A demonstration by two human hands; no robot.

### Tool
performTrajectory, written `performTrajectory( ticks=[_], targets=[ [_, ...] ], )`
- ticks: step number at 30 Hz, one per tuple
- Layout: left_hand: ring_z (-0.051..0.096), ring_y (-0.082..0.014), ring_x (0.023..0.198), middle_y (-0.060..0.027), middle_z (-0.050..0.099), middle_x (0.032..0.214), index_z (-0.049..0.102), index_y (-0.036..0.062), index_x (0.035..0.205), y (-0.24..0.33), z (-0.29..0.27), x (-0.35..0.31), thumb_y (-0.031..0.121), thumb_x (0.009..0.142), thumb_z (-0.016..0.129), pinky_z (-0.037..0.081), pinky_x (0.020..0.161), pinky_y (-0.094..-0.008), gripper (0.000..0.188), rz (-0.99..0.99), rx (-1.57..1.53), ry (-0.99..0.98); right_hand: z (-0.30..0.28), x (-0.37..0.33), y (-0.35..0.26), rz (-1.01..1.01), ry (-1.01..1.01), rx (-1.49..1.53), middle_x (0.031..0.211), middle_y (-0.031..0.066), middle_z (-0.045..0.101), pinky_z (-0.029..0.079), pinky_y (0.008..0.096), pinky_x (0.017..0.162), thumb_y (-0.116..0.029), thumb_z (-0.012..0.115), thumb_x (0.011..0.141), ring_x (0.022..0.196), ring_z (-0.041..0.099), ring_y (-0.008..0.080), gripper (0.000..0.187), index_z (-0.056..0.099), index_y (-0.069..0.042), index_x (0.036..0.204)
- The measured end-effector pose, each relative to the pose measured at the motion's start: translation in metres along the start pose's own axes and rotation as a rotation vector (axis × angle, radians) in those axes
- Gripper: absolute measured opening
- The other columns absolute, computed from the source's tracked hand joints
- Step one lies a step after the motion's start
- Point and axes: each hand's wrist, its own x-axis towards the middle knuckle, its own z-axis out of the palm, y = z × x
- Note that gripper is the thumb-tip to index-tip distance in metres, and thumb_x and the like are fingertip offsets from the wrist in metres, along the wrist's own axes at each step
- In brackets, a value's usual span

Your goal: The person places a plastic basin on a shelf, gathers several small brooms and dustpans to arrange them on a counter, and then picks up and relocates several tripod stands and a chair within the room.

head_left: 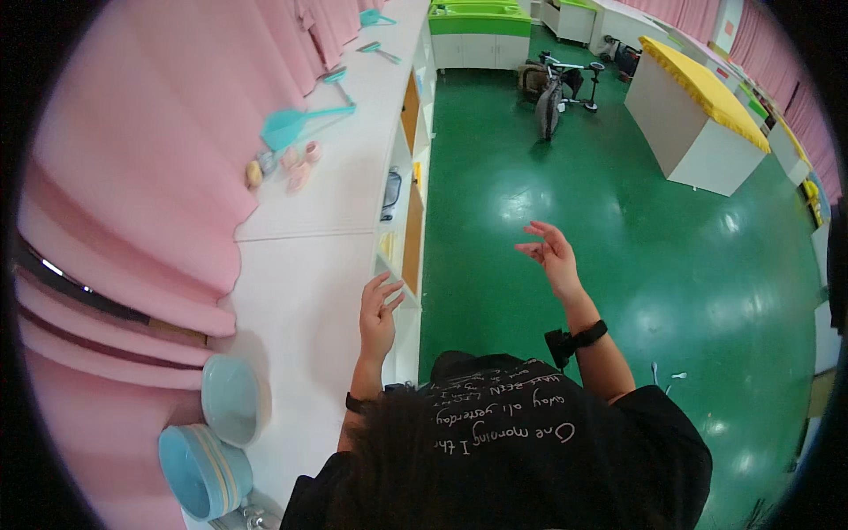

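Observation:
My left hand (pixel 378 318) is raised beside the edge of the white counter (pixel 305 265), its fingers apart and nothing in them. Over the green floor, my right hand (pixel 552 256) is held out with its fingers spread, also without anything in it. Neither hand appears to touch a thing. A black band with a dark device (pixel 562 348) sits on my right wrist, and another dark band (pixel 355 404) circles the left one. Nearest to the left hand are the open shelves (pixel 412 238) under the counter, which hold a grey-blue bag (pixel 391 194) and yellow things.
Light blue basins (pixel 231 402) stand at the counter's near end. Farther along lie a light blue dustpan (pixel 284 130), small pink items (pixel 300 168) and brushes (pixel 378 50). Pink curtains (pixel 132 177) hang at left. A folded scooter-like cart (pixel 552 93) and a yellow-topped white block (pixel 698 124) stand ahead.

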Motion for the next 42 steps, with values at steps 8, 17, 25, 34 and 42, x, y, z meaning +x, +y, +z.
performTrajectory(
  ticks=[8,17,25,34,42],
  targets=[
    [0.061,-0.0215,0.09,-0.0122,0.041,0.122,0.055,-0.0009,0.102,-0.018,0.048,0.081,-0.015,0.078,0.033,0.053,0.076,-0.029,0.035,-0.059,0.152,-0.106,-0.088,0.021,0.035,-0.083,0.107,-0.014,0.127,0.0099,0.044,0.042,0.0389,0.094,0.015,0.028,0.08,0.108,0.052,0.0258,0.051,0.041,-0.005,0.125],
    [0.054,-0.0097,0.053,-0.007,0.051,0.105,0.056,0.0007,0.097,-0.08,0.091,0.202,-0.007,0.083,0.042,0.045,0.05,-0.0208,0.021,-0.242,0.095,-0.192,-0.139,0.121,0.055,0.202,0.149,-0.154,0.109,0.0082,0.056,0.049,0.0327,0.077,0.007,0.039,0.078,0.096,0.058,0.022,0.036,0.052,-0.003,0.11],
    [0.056,-0.0113,0.067,-0.0069,0.06,0.09,0.058,0.0004,0.098,-0.143,0.083,0.375,-0.001,0.086,0.046,0.046,0.058,-0.0223,0.017,-0.164,0.065,-0.146,-0.153,0.279,0.047,0.222,0.285,-0.17,0.092,0.0076,0.061,0.05,0.0305,0.067,-0.002,0.049,0.083,0.082,0.061,0.0191,0.017,0.057,-0.005,0.097],
    [0.055,-0.0099,0.075,-0.0048,0.059,0.087,0.057,0.0009,0.097,-0.193,0.08,0.491,0.0,0.088,0.045,0.046,0.068,-0.0227,0.015,-0.244,0.092,-0.138,-0.137,0.453,0.062,0.212,0.188,-0.191,0.091,0.0062,0.061,0.049,0.0299,0.067,-0.005,0.049,0.085,0.081,0.061,0.0182,0.014,0.056,-0.003,0.097],
    [0.057,-0.0137,0.079,-0.0055,0.061,0.085,0.058,0.0008,0.096,-0.249,0.051,0.569,0.0,0.082,0.046,0.045,0.073,-0.026,0.018,-0.275,0.228,0.113,-0.166,0.614,0.108,0.376,0.002,-0.252,0.091,0.0082,0.061,0.05,0.03,0.068,-0.008,0.048,0.087,0.08,0.061,0.0186,0.017,0.056,-0.003,0.101]
  ],
)
